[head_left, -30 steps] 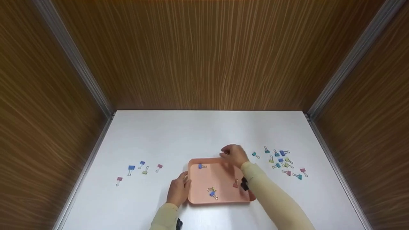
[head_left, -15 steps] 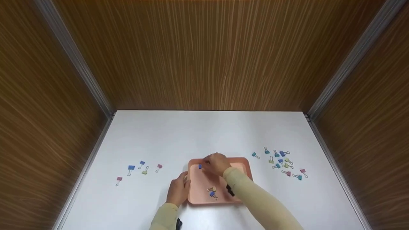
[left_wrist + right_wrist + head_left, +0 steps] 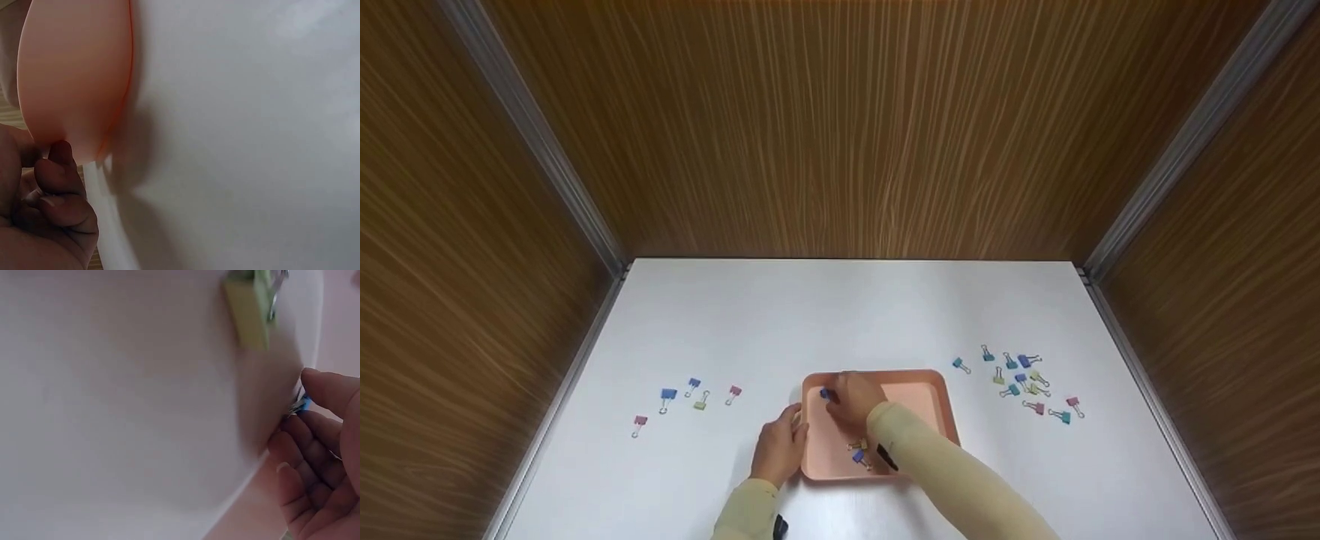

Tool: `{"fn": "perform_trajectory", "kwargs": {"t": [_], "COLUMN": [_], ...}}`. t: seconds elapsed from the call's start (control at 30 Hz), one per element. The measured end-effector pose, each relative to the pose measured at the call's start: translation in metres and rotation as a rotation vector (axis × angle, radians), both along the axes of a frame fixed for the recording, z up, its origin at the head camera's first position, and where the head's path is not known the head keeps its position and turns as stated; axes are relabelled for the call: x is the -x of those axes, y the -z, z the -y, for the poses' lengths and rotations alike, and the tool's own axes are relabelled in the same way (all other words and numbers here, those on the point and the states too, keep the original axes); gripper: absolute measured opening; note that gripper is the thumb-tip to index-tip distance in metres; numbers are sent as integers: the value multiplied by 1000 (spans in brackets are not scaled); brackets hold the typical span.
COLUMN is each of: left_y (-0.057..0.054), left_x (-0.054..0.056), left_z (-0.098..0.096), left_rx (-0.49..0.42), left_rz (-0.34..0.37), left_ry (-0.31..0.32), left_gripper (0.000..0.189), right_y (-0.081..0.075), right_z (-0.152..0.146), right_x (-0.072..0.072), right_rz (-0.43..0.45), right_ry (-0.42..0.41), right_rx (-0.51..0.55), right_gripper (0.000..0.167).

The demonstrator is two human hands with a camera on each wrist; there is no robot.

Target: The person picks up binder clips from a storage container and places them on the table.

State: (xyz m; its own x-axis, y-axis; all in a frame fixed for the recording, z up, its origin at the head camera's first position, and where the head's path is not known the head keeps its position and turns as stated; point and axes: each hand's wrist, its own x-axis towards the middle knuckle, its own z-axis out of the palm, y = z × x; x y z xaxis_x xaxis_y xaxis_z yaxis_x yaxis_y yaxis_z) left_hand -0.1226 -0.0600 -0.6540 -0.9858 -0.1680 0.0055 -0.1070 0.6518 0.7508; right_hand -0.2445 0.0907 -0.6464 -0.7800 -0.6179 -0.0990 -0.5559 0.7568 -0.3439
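Note:
A shallow pink tray (image 3: 915, 474) lies on the white table. My left hand (image 3: 778, 448) grips its left side; in the left wrist view the curled fingers (image 3: 66, 211) meet the tray's outer wall (image 3: 76, 67). My right hand (image 3: 856, 401) reaches into the tray's far left corner. Its thumb and forefinger are at a blue binder clip (image 3: 826, 394); in the right wrist view that clip (image 3: 301, 404) sits between thumb and fingertips, pinched by its metal handles. A yellow binder clip (image 3: 858, 444) and another blue binder clip (image 3: 859, 456) lie near the tray's front.
Several loose binder clips, pink, blue and yellow, lie at the left, among them a blue one (image 3: 668, 394). A larger scatter at the right includes a teal clip (image 3: 958, 363) and a pink clip (image 3: 1073, 403). Wood-patterned panels (image 3: 840, 135) enclose the table's back and sides.
My right hand has moved left and down from the tray's far rim to the blue binder clip in the corner, and the clip has shifted slightly. My left hand stays on the tray.

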Motion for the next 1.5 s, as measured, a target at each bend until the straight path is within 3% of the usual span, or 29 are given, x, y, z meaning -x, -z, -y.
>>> {"fn": "perform_trajectory", "kwargs": {"t": [0.13, 0.37, 0.67, 0.9, 1.03, 1.2, 1.33, 1.5], "left_y": [0, 2, 2, 2, 3, 2, 1, 1], "left_x": [-1, -1, -1, -1, -1, -1, -1, 0], "left_z": [0, 2, 2, 2, 2, 3, 2, 1], "left_rx": [-3, 23, 6, 6, 17, 21, 12, 14], "left_rz": [-11, -90, -83, -82, -73, -57, -30, 21], "left_ry": [7, 21, 21, 28, 29, 22, 16, 6], "left_gripper": [39, 35, 34, 35, 36, 37, 39, 41], "right_y": [4, 3, 3, 2, -1, -16, -29, -41], "right_z": [3, 6, 8, 7, 3, -11, -30, -58], "right_x": [-3, -5, -6, -4, 0, 16, 35, 59], "right_rz": [-24, -58, -89, -35, 33, 70, -4, 22], "right_ry": [-75, -170, -176, -158, -135, -104, -77, 55], "right_rx": [62, 81, 81, 91, 151, 223, 263, 244], "right_gripper": [15, 14, 12, 13, 15, 30, 21, 16]}}
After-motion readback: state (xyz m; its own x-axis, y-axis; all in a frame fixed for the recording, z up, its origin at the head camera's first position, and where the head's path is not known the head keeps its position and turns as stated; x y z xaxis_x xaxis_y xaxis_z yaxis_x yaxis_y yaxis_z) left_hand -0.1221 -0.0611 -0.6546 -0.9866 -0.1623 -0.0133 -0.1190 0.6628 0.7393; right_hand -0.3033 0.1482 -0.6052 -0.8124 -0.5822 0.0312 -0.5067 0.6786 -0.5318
